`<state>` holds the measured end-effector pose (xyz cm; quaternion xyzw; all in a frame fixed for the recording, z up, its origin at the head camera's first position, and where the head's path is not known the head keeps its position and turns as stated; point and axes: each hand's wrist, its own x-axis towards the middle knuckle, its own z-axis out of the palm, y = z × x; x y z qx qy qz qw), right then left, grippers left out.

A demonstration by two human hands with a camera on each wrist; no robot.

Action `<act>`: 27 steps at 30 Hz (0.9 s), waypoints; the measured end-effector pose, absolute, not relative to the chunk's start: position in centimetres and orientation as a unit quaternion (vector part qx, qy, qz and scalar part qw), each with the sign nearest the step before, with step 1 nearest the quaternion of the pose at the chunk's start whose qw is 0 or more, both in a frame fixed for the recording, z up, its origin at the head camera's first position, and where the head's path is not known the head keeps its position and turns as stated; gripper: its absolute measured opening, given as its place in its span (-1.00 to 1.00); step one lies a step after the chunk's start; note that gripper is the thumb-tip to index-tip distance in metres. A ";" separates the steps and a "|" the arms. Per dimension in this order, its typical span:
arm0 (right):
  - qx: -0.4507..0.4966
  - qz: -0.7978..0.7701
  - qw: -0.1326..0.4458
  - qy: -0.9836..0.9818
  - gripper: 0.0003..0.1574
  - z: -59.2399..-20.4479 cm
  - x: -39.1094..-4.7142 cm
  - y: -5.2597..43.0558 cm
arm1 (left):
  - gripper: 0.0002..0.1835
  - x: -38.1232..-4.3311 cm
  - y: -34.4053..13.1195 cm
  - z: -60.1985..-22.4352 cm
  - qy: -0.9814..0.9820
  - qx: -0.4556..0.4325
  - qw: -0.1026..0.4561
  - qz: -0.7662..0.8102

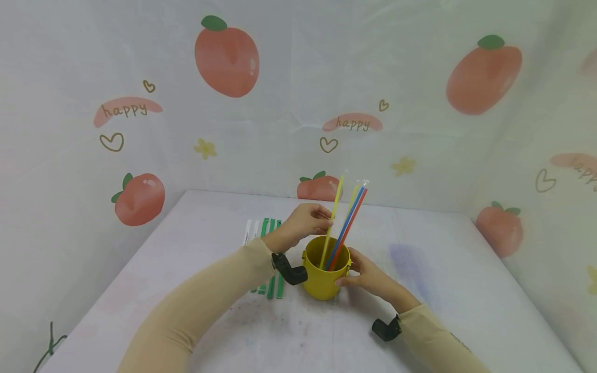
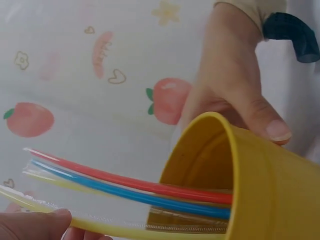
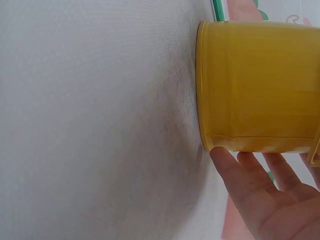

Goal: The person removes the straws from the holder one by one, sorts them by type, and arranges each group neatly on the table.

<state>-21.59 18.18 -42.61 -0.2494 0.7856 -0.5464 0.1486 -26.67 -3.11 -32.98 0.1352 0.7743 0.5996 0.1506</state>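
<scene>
A yellow bucket (image 1: 322,282) stands upright on the table, holding wrapped drinking straws that lean against its rim. My left hand (image 1: 305,223) pinches a yellow straw (image 1: 337,199) above the rim; its lower end is inside the bucket. Beside that straw are a blue straw (image 2: 125,195), a red straw (image 2: 125,178) and a second yellow one, all in clear wrappers. My right hand (image 1: 373,274) holds the bucket's right side, thumb toward the front and fingers round behind. In the right wrist view its fingertips lie against the bucket wall (image 3: 260,85).
Several green strips (image 1: 280,285) and a couple of white strips (image 1: 247,230) lie on the table (image 1: 261,336) left of the bucket, partly hidden under my left forearm. A fruit-printed cloth (image 1: 289,67) hangs behind the table. A dark green cord (image 1: 50,342) shows at the lower left.
</scene>
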 end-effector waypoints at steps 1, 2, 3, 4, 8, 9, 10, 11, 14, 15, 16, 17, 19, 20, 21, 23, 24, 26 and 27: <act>-0.249 -0.546 0.149 0.786 -0.10 -42.6 -21.6 18.2 | -0.75 -26.6 -3.3 -32.8 0.771 0.134 0.150 0.604; -0.249 -0.546 0.149 0.786 -0.10 -42.6 -21.6 18.2 | -0.75 -26.6 -3.5 -32.7 0.767 0.133 0.148 0.610; -0.248 -0.546 0.148 0.786 -0.10 -42.6 -21.6 18.2 | -0.74 -26.6 -3.7 -32.5 0.763 0.132 0.147 0.615; -0.248 -0.547 0.149 0.786 -0.10 -42.6 -21.6 18.2 | -0.74 -26.6 -3.8 -32.4 0.759 0.131 0.145 0.620; -0.244 -0.547 0.152 0.786 -0.09 -42.6 -21.6 18.2 | -0.74 -26.6 -4.5 -31.7 0.744 0.121 0.139 0.642; -0.243 -0.547 0.153 0.786 -0.08 -42.6 -21.6 18.2 | -0.74 -26.6 -4.7 -31.6 0.741 0.120 0.137 0.646; -0.241 -0.547 0.155 0.786 -0.08 -42.7 -21.6 18.2 | -0.74 -26.6 -4.9 -31.3 0.739 0.120 0.136 0.649; -0.240 -0.547 0.156 0.787 -0.07 -42.7 -21.6 18.2 | -0.74 -26.6 -5.0 -31.1 0.736 0.120 0.134 0.652; -0.235 -0.546 0.158 0.788 -0.06 -42.7 -21.5 18.2 | -0.75 -26.5 -5.5 -30.3 0.734 0.119 0.124 0.657; -0.235 -0.547 0.158 0.788 -0.06 -42.7 -21.5 18.2 | -0.76 -26.5 -5.6 -30.0 0.733 0.119 0.120 0.659; -0.235 -0.547 0.157 0.788 -0.05 -42.7 -21.5 18.2 | -0.76 -26.5 -5.7 -29.8 0.730 0.120 0.116 0.663; -0.235 -0.547 0.156 0.788 -0.06 -42.7 -21.5 18.2 | -0.77 -26.4 -5.9 -29.5 0.728 0.121 0.111 0.666; -0.238 -0.548 0.154 0.787 -0.06 -42.7 -21.5 18.2 | -0.78 -26.4 -6.3 -28.9 0.720 0.124 0.102 0.675; -0.239 -0.548 0.154 0.787 -0.06 -42.7 -21.5 18.2 | -0.78 -26.4 -6.5 -28.7 0.713 0.128 0.097 0.682; -0.240 -0.548 0.153 0.787 -0.06 -42.7 -21.5 18.2 | -0.78 -26.4 -6.7 -28.4 0.705 0.131 0.093 0.690; -0.241 -0.547 0.153 0.787 -0.06 -42.8 -21.5 18.2 | -0.77 -26.4 -7.2 -27.8 0.693 0.135 0.084 0.704; -0.242 -0.547 0.152 0.787 -0.05 -42.8 -21.5 18.2 | -0.76 -26.4 -7.5 -27.5 0.685 0.137 0.080 0.711; -0.244 -0.548 0.151 0.786 -0.05 -42.8 -21.5 18.2 | -0.75 -26.5 -8.1 -27.0 0.672 0.139 0.069 0.724; -0.244 -0.548 0.150 0.786 -0.05 -42.8 -21.6 18.2 | -0.75 -26.5 -8.5 -26.7 0.665 0.139 0.064 0.731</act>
